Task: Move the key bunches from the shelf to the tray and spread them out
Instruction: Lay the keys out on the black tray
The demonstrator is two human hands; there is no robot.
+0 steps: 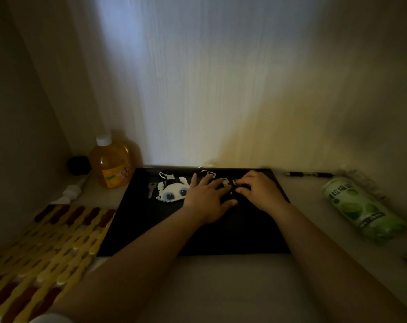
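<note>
A black tray (151, 229) lies flat on the pale shelf surface against the back wall. At its far left lie a silver key (151, 188) and a white pixel-bead rabbit charm (172, 191) with blue eyes. Further silver keys and a ring (210, 174) lie along the tray's far edge. My left hand (206, 194) rests palm down with fingers spread over these keys. My right hand (259, 191) is just to its right, fingers curled and pinching a small key (235, 182). The dim light hides what lies under both hands.
An orange juice bottle (111, 163) and a small black object (79, 165) stand at the back left. A white nozzle piece (70, 192) lies near them. A yellow and brown beaded mat (46, 248) covers the left. A green can (361, 208) lies right, a pen (309, 174) behind it.
</note>
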